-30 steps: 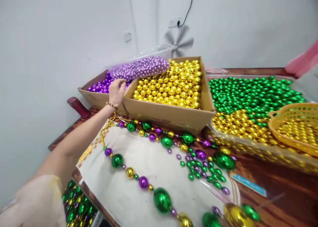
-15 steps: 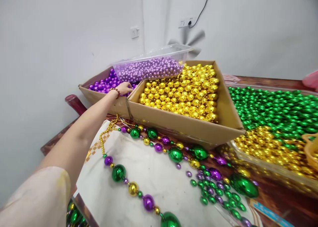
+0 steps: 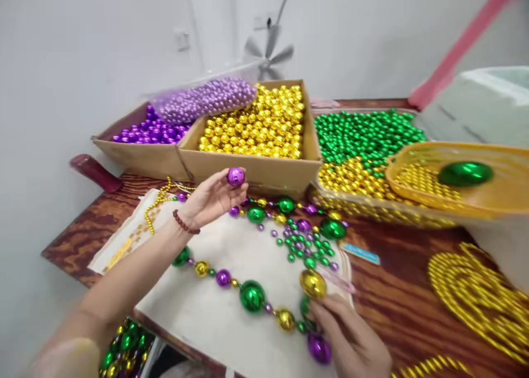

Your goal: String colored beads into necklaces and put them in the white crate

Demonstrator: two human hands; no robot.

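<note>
My left hand (image 3: 210, 197) is raised above the white cloth (image 3: 215, 312), pinching a purple bead (image 3: 236, 176) at its fingertips. Near the bottom edge, my right hand (image 3: 351, 342) rests on the cloth's corner, fingers closed on the end of a bead string (image 3: 252, 296) of large green, gold and purple beads; a gold bead (image 3: 313, 283) and a purple bead (image 3: 319, 347) lie beside the fingers. The string loops back across the cloth toward the boxes.
Cardboard boxes of purple beads (image 3: 142, 146) and gold beads (image 3: 256, 130) stand at the back, a clear tub of lilac beads (image 3: 204, 98) across them. A tray of green and gold beads (image 3: 363, 146) and an orange basket (image 3: 458, 182) sit right. Small loose beads (image 3: 306, 243) lie mid-cloth.
My left hand has come back from the purple bead box with a purple bead and now holds it over the cloth. My right hand has come into view at the string.
</note>
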